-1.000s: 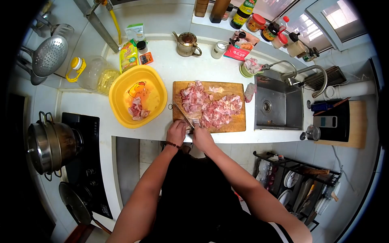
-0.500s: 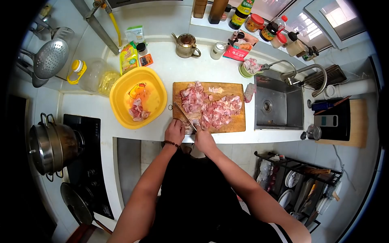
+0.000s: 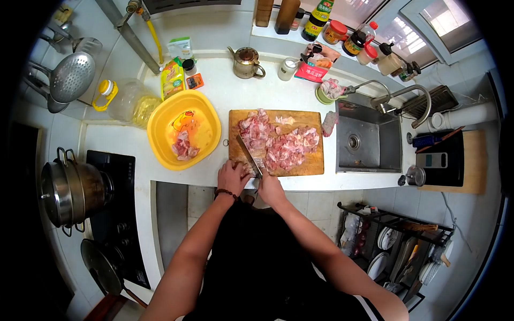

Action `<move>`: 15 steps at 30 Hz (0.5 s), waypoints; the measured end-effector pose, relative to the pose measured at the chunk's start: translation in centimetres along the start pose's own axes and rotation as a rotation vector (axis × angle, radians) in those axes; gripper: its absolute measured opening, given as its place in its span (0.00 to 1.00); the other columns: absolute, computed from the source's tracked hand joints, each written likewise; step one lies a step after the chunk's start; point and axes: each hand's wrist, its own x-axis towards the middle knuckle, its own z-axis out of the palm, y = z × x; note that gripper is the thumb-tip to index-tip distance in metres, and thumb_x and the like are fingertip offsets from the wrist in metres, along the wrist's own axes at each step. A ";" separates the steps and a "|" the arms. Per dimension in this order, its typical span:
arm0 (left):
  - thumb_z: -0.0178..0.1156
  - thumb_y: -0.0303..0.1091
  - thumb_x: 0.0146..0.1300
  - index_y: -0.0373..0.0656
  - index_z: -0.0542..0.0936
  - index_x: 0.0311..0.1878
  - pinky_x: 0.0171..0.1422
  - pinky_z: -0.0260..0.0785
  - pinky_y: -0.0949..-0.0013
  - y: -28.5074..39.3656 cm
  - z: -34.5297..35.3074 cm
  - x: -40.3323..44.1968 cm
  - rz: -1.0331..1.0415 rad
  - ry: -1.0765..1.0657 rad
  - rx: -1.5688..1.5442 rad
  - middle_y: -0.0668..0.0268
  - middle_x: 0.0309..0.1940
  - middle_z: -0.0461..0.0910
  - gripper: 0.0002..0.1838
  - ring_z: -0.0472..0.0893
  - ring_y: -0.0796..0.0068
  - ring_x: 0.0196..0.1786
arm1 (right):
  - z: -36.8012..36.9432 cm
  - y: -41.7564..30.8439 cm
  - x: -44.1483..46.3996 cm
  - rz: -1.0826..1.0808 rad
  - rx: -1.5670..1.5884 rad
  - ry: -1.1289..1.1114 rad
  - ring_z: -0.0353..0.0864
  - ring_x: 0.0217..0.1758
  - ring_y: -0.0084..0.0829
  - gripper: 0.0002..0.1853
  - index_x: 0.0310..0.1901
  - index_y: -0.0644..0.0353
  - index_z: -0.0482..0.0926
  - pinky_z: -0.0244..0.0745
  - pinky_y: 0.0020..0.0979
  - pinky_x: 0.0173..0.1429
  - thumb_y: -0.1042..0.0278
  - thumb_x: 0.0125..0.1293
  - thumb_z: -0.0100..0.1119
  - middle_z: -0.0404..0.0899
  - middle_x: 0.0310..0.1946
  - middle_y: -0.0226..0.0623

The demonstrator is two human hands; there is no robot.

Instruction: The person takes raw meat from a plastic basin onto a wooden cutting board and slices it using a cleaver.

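My right hand (image 3: 269, 187) is closed round the handle of a knife (image 3: 249, 155), whose blade slants up and left over the wooden cutting board (image 3: 316, 167). Left of the blade, at the board's lower left corner, my left hand (image 3: 233, 177) presses on a piece of meat (image 3: 247, 168), mostly hidden by the fingers. Cut pink meat (image 3: 292, 150) lies in heaps across the board, with a small pale bit near its upper edge. A yellow basin (image 3: 155, 131) to the left holds a few more meat pieces (image 3: 183, 147).
Behind the board are a teapot (image 3: 246, 62), a glass jar (image 3: 287, 68) and a pink packet (image 3: 317, 61). An oil bottle (image 3: 128, 101) is beyond the basin. The sink (image 3: 368, 136) lies right, with a cloth (image 3: 330, 123) beside it; a pot (image 3: 69, 187) stands left.
The knife has turned to a steeper angle and moved slightly, its blade now showing wider. My left hand's fingers have shifted and spread a little over the meat. The view has tilted slightly.
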 end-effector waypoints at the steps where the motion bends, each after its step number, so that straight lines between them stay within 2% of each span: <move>1: 0.70 0.39 0.64 0.43 0.80 0.46 0.54 0.71 0.49 0.5 -0.2 -0.1 0.082 0.053 0.048 0.57 0.44 0.79 0.13 0.80 0.51 0.49 | 0.1 0.2 0.1 0.000 0.021 0.005 0.86 0.39 0.67 0.17 0.56 0.74 0.76 0.81 0.61 0.48 0.77 0.67 0.54 0.83 0.31 0.69; 3: 0.70 0.39 0.64 0.43 0.81 0.47 0.57 0.69 0.49 0.4 0.2 0.0 0.167 0.106 0.098 0.58 0.46 0.79 0.14 0.79 0.54 0.52 | 0.1 0.6 0.0 -0.006 0.018 0.012 0.86 0.39 0.67 0.17 0.56 0.72 0.76 0.81 0.61 0.49 0.76 0.68 0.54 0.83 0.31 0.68; 5: 0.69 0.37 0.63 0.45 0.82 0.48 0.62 0.65 0.51 -0.6 1.9 0.4 0.168 0.008 0.094 0.61 0.46 0.80 0.13 0.77 0.57 0.54 | -0.4 0.7 -0.5 -0.012 0.015 0.018 0.86 0.39 0.66 0.17 0.57 0.71 0.77 0.80 0.62 0.49 0.75 0.69 0.55 0.84 0.32 0.67; 12: 0.64 0.31 0.64 0.47 0.84 0.51 0.61 0.65 0.53 -1.8 2.3 1.1 0.194 -0.064 0.153 0.65 0.46 0.80 0.12 0.78 0.59 0.53 | -3.1 2.1 -2.5 0.063 0.032 0.056 0.85 0.39 0.65 0.13 0.53 0.68 0.77 0.79 0.62 0.48 0.72 0.71 0.57 0.84 0.30 0.65; 15: 0.63 0.27 0.62 0.49 0.86 0.51 0.61 0.65 0.54 -1.8 2.2 1.3 0.221 -0.010 0.132 0.64 0.45 0.80 0.14 0.78 0.59 0.53 | -3.3 2.6 -2.8 0.048 0.060 0.081 0.85 0.38 0.66 0.12 0.52 0.68 0.77 0.79 0.62 0.47 0.72 0.71 0.57 0.83 0.30 0.65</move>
